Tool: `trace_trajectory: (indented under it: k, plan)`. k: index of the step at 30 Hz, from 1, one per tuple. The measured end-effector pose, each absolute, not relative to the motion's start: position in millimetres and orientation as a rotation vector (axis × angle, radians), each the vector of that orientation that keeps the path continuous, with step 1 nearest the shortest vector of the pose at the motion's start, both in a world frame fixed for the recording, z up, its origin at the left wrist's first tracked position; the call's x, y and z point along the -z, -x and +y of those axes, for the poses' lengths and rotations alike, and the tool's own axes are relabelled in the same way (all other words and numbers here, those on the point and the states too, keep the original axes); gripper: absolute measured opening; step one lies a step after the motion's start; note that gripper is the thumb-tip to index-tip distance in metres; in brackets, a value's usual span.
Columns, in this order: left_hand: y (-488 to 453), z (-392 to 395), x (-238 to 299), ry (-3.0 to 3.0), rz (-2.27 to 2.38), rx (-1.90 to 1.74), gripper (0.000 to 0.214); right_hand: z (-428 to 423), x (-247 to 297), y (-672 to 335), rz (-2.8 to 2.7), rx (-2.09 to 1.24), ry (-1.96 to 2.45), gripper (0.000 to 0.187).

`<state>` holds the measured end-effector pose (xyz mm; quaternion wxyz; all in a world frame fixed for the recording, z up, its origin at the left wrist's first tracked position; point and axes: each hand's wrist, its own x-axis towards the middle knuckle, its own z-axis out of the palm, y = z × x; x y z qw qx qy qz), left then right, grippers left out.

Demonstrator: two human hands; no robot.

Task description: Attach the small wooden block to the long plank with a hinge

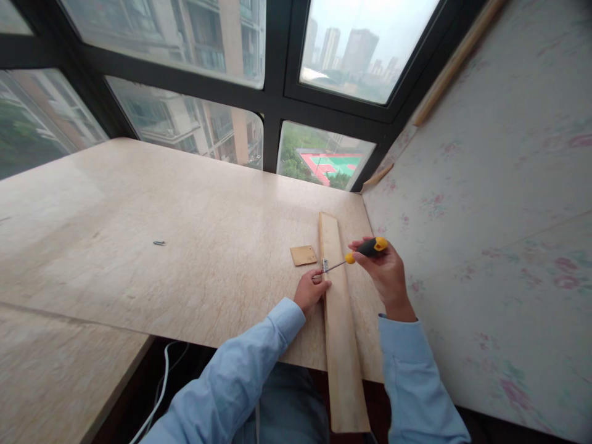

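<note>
A long pale wooden plank (pixel 340 327) lies on the marble-look table (pixel 185 246) and sticks out over its near edge. A small metal bracket (pixel 325 265) sits on the plank's left edge. My right hand (pixel 386 271) is closed around a black and yellow screwdriver (pixel 365 250), whose tip points at the bracket. My left hand (pixel 311 291) is closed, pinching at the plank's left edge just below the bracket; what it pinches is too small to name. A small square piece of wood (pixel 303 254) lies just left of the plank.
A loose screw (pixel 159 243) lies far left on the table. Dark-framed windows (pixel 277 92) stand behind the table. A flowered wall (pixel 485 216) runs close along the right. A white cable (pixel 160 388) hangs below the table's near edge.
</note>
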<state>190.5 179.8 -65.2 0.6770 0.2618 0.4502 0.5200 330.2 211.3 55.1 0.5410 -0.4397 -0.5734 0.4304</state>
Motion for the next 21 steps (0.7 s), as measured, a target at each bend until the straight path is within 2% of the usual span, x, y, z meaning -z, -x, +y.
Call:
trace_trajectory:
  k: [6, 8, 15, 21]
  plan:
    - [-190, 179, 64, -0.601, 1.028, -1.160, 0.038, 218, -60, -328, -1.469, -0.460, 1.439, 0.055]
    - [-191, 180, 65, -0.610, 1.025, -1.161, 0.037, 220, -59, -327, -1.462, -0.417, 1.499, 0.056]
    - [-191, 181, 71, -0.630, 1.013, -1.176, 0.038, 213, -56, -328, -1.362, -1.083, 0.961, 0.063]
    - [-191, 181, 70, -0.621, 1.020, -1.167, 0.041, 209, -62, -338, -1.433, -1.163, 0.961, 0.052]
